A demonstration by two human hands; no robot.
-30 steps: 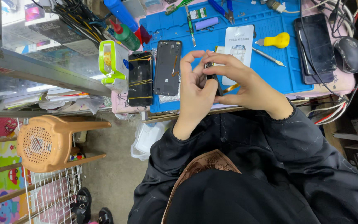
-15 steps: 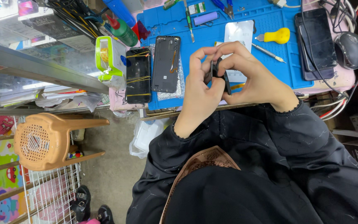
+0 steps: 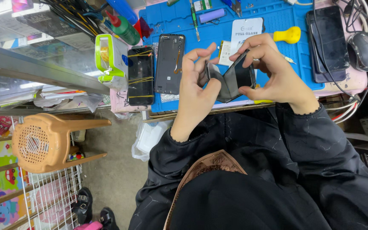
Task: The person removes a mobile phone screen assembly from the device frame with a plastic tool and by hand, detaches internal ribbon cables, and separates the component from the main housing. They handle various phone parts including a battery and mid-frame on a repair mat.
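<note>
Both hands [image 3: 235, 81] clamped on dark phone [image 3: 235, 79] above blue mat [image 3: 277, 25]; banded phone [image 3: 140, 76] left.

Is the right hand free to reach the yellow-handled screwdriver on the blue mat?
Probably not yet: the right hand is pinching the dark phone with the left hand. The yellow-handled screwdriver lies just beyond it, with nothing between.

— what's being held?
— a dark, glossy rectangular phone screen panel [image 3: 238, 79], tilted on edge.
— and where's the grip?
— pinched at its two ends; a thin dark layer [image 3: 218, 85] bends away from it near one end.
</note>
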